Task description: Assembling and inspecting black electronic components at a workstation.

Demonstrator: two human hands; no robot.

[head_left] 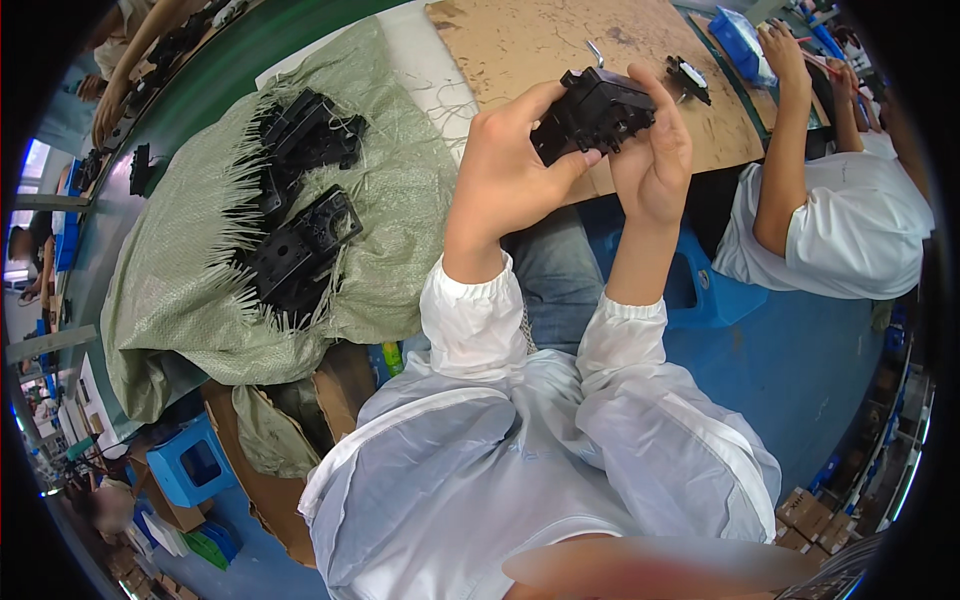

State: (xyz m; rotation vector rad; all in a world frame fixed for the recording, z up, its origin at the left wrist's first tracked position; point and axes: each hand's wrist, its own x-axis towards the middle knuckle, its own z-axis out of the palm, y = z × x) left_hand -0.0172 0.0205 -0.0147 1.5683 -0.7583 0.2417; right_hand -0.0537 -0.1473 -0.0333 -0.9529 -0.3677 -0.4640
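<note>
Above the near edge of a brown board (540, 40) I hold a black plastic housing (608, 108) up in both hands. My left hand (512, 165) grips it from the left, with the thumb along its underside and the index finger over its top. Around its right side curve the fingers of my right hand (655, 155); some fingertips are hidden behind the part. A bent metal piece (595, 54) shows just beyond the housing. Farther right on the board lies a small black part with a white face (688, 80).
To my left, an open green woven sack (400, 190) with frayed edges holds several black plastic parts (300, 250). A cardboard box (245, 450) stands below it. Beside me on the right sits a co-worker in a white sleeve (850, 230), near a blue bin (738, 45). Blue stools (720, 285) stand on the floor.
</note>
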